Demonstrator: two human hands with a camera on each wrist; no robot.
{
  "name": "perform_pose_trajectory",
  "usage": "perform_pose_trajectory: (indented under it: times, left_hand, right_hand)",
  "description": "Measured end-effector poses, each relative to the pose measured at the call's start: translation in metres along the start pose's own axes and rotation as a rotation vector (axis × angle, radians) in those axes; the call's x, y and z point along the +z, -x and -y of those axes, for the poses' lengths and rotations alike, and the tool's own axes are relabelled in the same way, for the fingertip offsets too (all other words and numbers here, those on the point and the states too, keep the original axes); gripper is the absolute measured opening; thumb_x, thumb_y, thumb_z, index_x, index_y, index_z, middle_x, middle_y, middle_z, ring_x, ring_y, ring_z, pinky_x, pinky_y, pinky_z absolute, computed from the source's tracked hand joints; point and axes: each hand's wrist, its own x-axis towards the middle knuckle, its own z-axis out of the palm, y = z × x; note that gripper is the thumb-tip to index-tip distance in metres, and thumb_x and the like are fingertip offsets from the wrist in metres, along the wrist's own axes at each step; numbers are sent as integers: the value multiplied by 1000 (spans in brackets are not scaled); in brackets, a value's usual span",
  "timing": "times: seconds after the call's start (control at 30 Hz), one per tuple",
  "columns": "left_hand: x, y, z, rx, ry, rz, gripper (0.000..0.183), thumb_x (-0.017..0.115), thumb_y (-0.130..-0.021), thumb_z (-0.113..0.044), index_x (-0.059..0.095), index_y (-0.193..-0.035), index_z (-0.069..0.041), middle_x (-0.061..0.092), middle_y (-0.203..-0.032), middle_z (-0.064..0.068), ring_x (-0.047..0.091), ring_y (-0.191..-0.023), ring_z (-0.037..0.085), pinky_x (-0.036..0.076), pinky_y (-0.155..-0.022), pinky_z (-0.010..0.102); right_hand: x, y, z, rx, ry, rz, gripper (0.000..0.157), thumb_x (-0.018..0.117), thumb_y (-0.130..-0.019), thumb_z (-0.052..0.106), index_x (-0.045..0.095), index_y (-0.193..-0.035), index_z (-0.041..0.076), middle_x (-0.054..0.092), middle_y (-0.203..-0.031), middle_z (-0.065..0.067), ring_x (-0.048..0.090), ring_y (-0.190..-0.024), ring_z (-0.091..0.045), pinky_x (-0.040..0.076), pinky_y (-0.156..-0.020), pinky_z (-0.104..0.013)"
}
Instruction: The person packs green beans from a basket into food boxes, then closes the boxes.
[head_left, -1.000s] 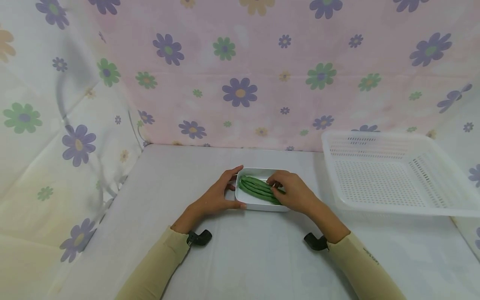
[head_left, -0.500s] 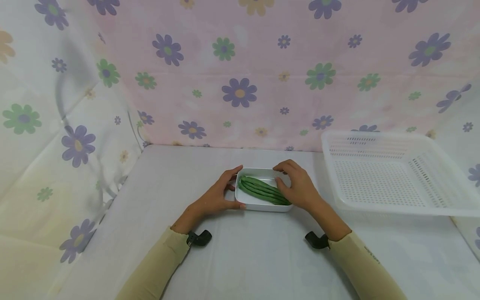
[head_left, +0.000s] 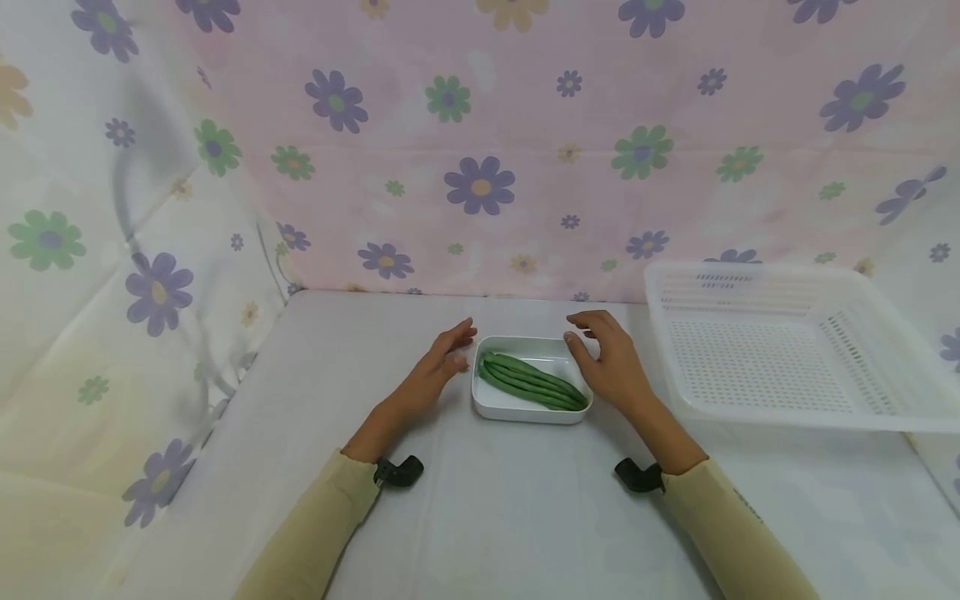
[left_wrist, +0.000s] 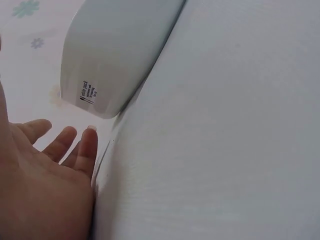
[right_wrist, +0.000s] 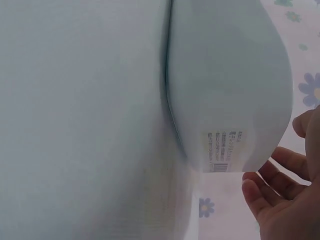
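Observation:
A bundle of green beans [head_left: 531,382] lies slantwise in a small white rectangular container [head_left: 525,414] on the table. To the container's left is my left hand [head_left: 422,379], its fingers relaxed and holding nothing. The left wrist view shows a gap between that hand's fingers and the container's printed end wall [left_wrist: 107,60]. My right hand [head_left: 618,367] hovers at the container's right end with loosely bent fingers, and nothing is in its grasp. From the right wrist view I cannot tell whether its fingertips touch the container's wall [right_wrist: 230,85].
A large white perforated plastic basket [head_left: 757,367] stands on the right of the white-covered table [head_left: 495,517]. Flowered cloth [head_left: 480,125] hangs behind the table and along both sides.
My right hand has let go of the beans and drawn back up and to the right. The left hand has released the container's left end and moved slightly left.

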Motion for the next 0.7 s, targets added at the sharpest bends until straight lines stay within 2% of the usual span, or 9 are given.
perform_pose_trajectory:
  times: [0.17, 0.33, 0.47, 0.6, 0.7]
  left_hand:
    - [-3, -10, -1, -44, -4, -49, 61, 30, -117, -46, 17, -172, -23, 30, -172, 5, 33, -157, 29, 33, -125, 50]
    - [-2, -26, 0, -98, 45, -82, 66, 21, -115, -55, 15, -172, -22, 26, -175, 5, 28, -160, 26, 26, -129, 42]
    - [2, -39, 2, -130, 104, -109, 69, 17, -115, -57, 15, -172, -20, 22, -176, 8, 20, -162, 18, 21, -130, 39]
    - [4, -49, -1, -171, 127, -127, 76, 17, -112, -64, 16, -172, -17, 20, -177, 8, 17, -163, 17, 20, -130, 38]
    - [5, -56, -4, -198, 130, -137, 80, 16, -110, -68, 17, -172, -16, 19, -177, 7, 17, -163, 17, 21, -130, 36]
  right_hand:
    - [-1, -6, -6, 82, -35, 11, 36, 57, -111, 18, 64, -138, -4, 62, -136, -21, 62, -124, -38, 53, -104, -55]
    - [-1, -15, -11, 189, -53, 32, 44, 46, -115, 28, 60, -145, -2, 59, -142, -21, 59, -128, -39, 50, -107, -57]
    - [0, -23, -15, 274, -63, 56, 54, 38, -117, 35, 53, -151, -3, 53, -152, -24, 50, -140, -41, 40, -117, -58]
    - [-1, -28, -18, 358, -67, 90, 64, 31, -116, 44, 47, -157, -3, 46, -161, -23, 38, -153, -40, 28, -126, -56]
    - [0, -32, -20, 412, -68, 109, 70, 27, -115, 51, 42, -160, -1, 42, -165, -22, 33, -156, -39, 24, -128, -54]
